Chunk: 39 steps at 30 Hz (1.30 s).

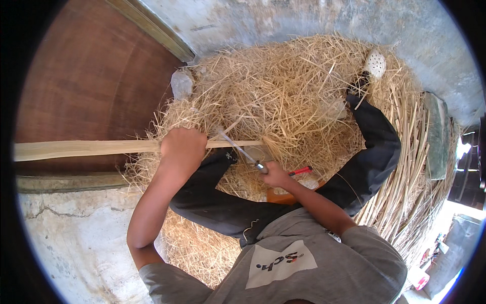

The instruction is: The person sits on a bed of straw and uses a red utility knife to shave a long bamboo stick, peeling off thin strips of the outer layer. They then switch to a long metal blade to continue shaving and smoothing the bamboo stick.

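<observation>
My left hand [183,148] is closed over a long, flat, pale strip that looks like bamboo [91,148]. The strip runs level from the far left, under my fist, and out toward the middle above my lap. In my right hand [276,176] is a knife [242,153], its narrow blade slanting up and left across the strip just right of my left fist. My fingers hide most of its handle. A red and black piece [300,171] shows beside my right hand; I cannot tell whether it belongs to the knife.
Loose straw-like shavings [283,86] heap between and around my legs. A brown door panel [101,76] lies left, with a pale stone [181,84] by its frame. Long thin strips [400,187] are piled at the right. An orange object [281,196] sits near my lap.
</observation>
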### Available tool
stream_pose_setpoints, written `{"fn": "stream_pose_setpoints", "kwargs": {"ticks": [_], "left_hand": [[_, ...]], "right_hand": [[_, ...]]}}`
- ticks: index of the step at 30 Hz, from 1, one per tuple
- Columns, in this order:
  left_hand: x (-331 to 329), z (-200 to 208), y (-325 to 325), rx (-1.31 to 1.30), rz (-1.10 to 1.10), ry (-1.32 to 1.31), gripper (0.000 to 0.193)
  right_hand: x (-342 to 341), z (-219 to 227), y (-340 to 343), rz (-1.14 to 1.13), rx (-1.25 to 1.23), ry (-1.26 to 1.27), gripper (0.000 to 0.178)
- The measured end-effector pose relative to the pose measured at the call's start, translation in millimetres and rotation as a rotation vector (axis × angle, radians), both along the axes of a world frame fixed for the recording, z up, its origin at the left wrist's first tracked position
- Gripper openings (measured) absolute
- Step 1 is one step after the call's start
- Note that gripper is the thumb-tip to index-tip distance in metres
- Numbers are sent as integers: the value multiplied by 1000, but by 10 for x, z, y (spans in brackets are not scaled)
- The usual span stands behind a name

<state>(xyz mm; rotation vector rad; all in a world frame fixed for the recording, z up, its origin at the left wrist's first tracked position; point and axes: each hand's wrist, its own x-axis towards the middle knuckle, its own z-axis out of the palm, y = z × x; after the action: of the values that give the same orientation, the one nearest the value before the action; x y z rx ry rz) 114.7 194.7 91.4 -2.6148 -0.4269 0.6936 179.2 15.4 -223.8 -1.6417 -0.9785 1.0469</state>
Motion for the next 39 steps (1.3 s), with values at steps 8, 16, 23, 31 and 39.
{"fn": "stream_pose_setpoints", "kwargs": {"ticks": [8,16,23,31,39], "left_hand": [[-27,16,-105,-7,35,21,11],[-18,-59,51,-33,31,-12,9],[-80,-33,253,-112,130,24,23],[-5,-2,214,-112,166,36,23],[-14,29,190,-122,140,7,20]], "right_hand": [[100,-1293,-204,-117,-447,-29,43],[-227,-456,68,-185,69,-18,21],[-188,-846,-101,-200,-291,132,26],[-216,-668,7,-178,-193,-3,22],[160,-1582,-441,-163,-444,-170,35]]}}
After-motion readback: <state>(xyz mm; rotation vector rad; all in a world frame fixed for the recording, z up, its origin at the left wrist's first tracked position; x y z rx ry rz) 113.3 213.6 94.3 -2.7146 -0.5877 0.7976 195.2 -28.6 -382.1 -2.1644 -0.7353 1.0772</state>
